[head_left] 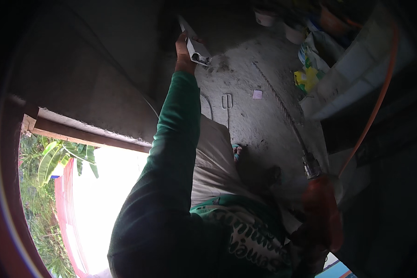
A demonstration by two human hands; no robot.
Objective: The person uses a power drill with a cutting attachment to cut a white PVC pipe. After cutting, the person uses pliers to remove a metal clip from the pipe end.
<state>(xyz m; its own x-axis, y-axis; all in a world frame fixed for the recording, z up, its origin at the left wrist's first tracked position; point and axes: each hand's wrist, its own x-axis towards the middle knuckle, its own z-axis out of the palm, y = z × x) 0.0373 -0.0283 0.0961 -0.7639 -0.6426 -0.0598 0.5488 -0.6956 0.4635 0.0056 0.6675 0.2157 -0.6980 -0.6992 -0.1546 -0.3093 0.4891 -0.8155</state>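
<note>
Green sleeve [173, 134], left fingers [182, 40] gripping white channel [196, 49], right fingers [306, 237] round drill [320, 199], floor [250, 125] between.

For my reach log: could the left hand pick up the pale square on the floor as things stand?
Probably not: the left hand holds the white channel, though the way to the pale square looks open.

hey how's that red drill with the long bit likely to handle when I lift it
The red drill will probably feel heavy for its size, given its bulky body and metal chuck. Its long spiral bit looks like metal, so likely stiff. With that length sticking out, the tip may swing widely.
</note>
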